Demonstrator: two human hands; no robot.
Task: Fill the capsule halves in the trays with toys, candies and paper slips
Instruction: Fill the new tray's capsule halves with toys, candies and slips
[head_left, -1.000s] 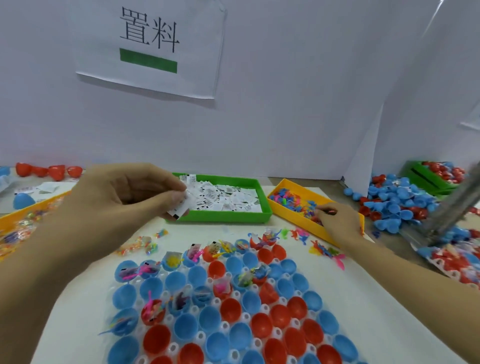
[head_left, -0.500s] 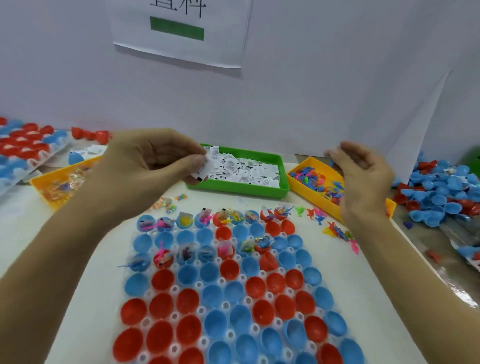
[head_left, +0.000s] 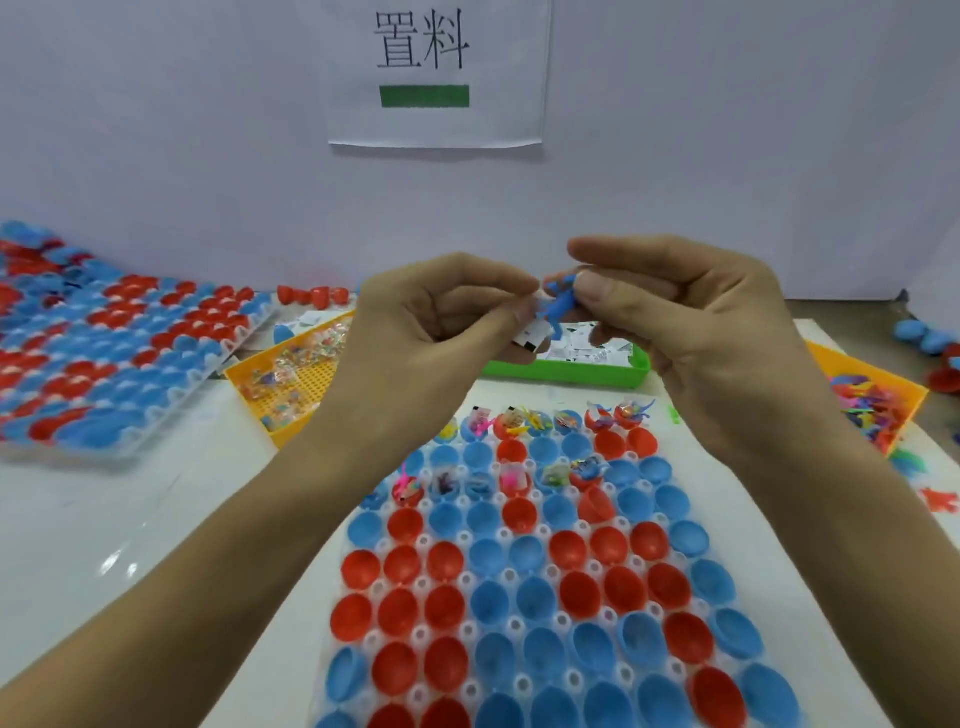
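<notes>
While a spare tray (head_left: 130, 358) of red and blue halves sat far left, the left hand (head_left: 441, 332) pinched a paper slip (head_left: 532, 335) and the right hand (head_left: 691, 332) pinched a blue toy (head_left: 558, 306), the two meeting above the main tray (head_left: 519, 571). Only its far rows held fillings. Passing both between fingertips risked a slip or toy dropping into an already filled half, or onto the table (head_left: 130, 519).

A white wall (head_left: 208, 130) carries a paper sign (head_left: 439, 73) above the white tabletop (head_left: 104, 519).
</notes>
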